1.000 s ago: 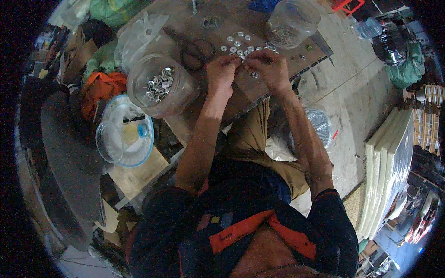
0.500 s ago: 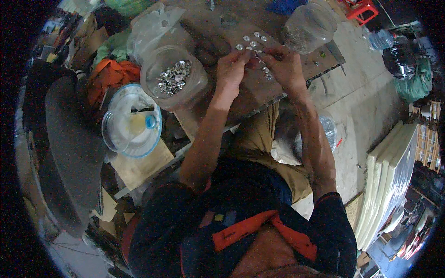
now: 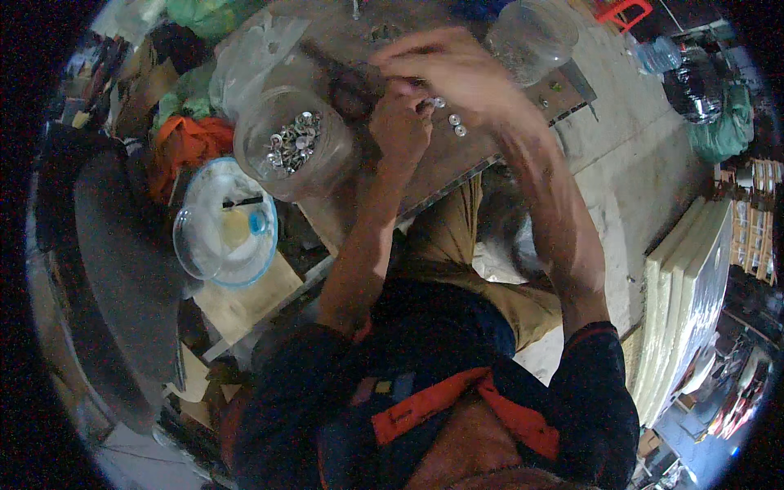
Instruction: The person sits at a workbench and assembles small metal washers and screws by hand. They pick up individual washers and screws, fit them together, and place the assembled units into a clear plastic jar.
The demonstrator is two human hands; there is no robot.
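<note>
My left hand (image 3: 400, 124) is closed over the board, its fingers curled together with thumb against forefinger. What it pinches is too small to make out. My right hand (image 3: 429, 65) reaches across to the left, just beyond the left hand; motion smears its fingers. Beside the left fingertips lies a small shiny round metal piece (image 3: 439, 102), with two similar metal discs (image 3: 457, 125) a little nearer me. To the left stands a wide clear plastic jar (image 3: 333, 163) holding a heap of small shiny metal pieces (image 3: 294, 144) with round heads.
A second clear jar (image 3: 535, 41) stands at the board's far right. Left of me are a blue-rimmed plate (image 3: 265, 257) with a clear lid, an orange cloth (image 3: 192, 147) and a clear plastic bag (image 3: 257, 57). White panels (image 3: 682, 302) lean at the right.
My right hand has swept left across the board, past my left hand. Its forearm now covers where several discs showed. The left hand stays closed close to its earlier place.
</note>
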